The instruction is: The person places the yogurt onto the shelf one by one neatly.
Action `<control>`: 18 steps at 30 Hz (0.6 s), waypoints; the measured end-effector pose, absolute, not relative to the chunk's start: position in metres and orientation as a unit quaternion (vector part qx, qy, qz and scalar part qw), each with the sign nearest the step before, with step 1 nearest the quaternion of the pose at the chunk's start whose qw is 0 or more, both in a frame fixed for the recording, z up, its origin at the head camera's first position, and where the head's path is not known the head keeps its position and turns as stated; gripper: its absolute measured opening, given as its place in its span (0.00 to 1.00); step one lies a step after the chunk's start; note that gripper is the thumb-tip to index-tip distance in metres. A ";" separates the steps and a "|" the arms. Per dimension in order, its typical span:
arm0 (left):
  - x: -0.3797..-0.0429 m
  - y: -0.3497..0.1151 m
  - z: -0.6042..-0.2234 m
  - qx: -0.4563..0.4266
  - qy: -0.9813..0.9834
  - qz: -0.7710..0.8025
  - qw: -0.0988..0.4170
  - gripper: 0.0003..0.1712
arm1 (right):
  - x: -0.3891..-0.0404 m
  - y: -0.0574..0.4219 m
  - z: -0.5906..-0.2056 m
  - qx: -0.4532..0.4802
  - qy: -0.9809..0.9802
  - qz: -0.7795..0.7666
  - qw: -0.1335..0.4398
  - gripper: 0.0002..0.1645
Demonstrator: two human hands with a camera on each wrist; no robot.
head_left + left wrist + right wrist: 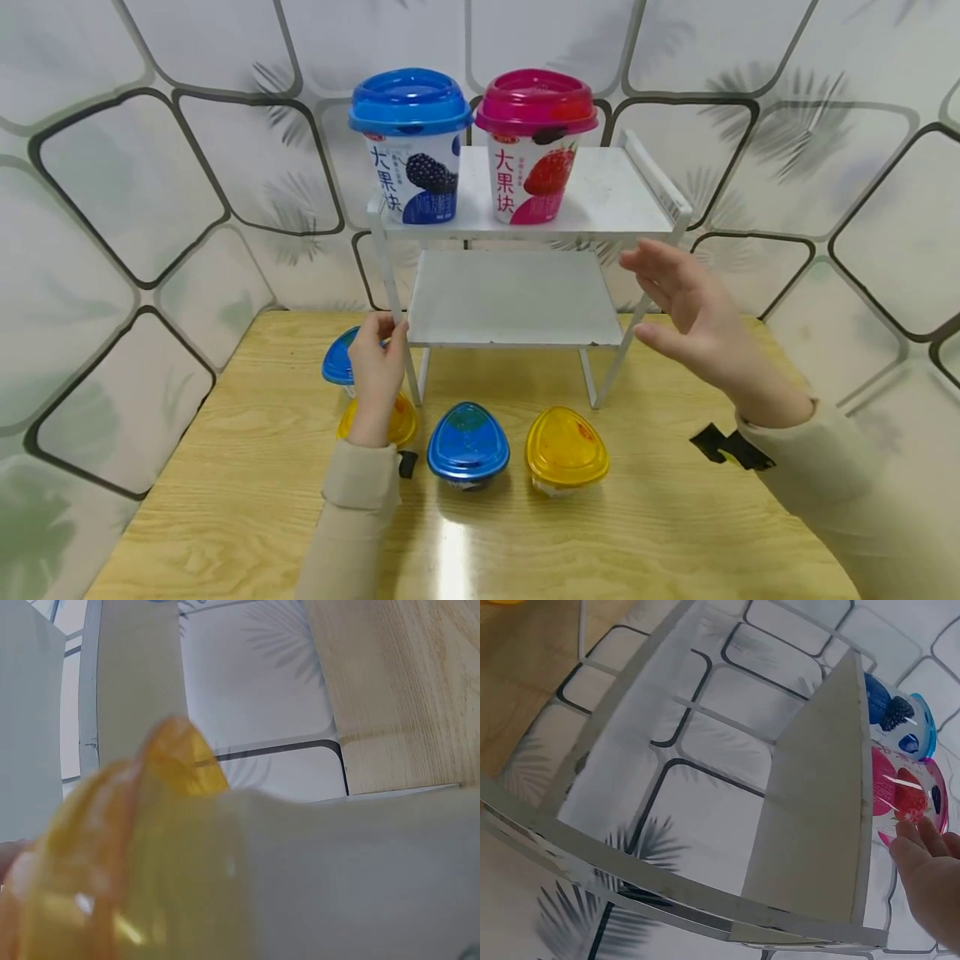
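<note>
My left hand (377, 358) pinches the left front leg of a white two-tier shelf rack (517, 296) with thumb and fingertips. Under that wrist a yellow-lidded yogurt cup (402, 421) is partly hidden; its lid (172, 862) looms blurred in the left wrist view. Past the hand, a blue-lidded cup (337, 358) peeks out. My right hand (697, 321) is raised beside the rack's right side, fingers apart from the thumb, holding nothing. On the top shelf stand a blue blackberry yogurt cup (411, 150) and a pink strawberry yogurt cup (534, 150), both upright.
On the wooden table (247, 500), in front of the rack, stand another blue-lidded cup (468, 443) and a yellow-lidded cup (566, 448) side by side. A patterned wall covering (247, 158) rises behind and on both sides.
</note>
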State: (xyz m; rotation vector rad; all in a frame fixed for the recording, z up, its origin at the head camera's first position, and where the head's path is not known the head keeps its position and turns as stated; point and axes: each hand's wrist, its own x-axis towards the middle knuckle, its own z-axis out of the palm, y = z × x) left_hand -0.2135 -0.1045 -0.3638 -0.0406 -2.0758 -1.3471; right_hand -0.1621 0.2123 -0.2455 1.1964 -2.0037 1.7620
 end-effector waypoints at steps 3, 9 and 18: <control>-0.214 -0.104 -0.364 -0.018 -0.793 -0.513 0.329 0.06 | -0.157 0.215 -0.260 0.409 -0.697 0.580 0.105 0.38; -0.215 -0.104 -0.365 -0.022 -0.791 -0.514 0.332 0.06 | -0.147 0.222 -0.295 0.393 -0.722 0.561 0.095 0.40; -0.215 -0.105 -0.367 -0.016 -0.793 -0.518 0.321 0.07 | -0.135 0.231 -0.350 0.327 -0.769 0.543 0.079 0.39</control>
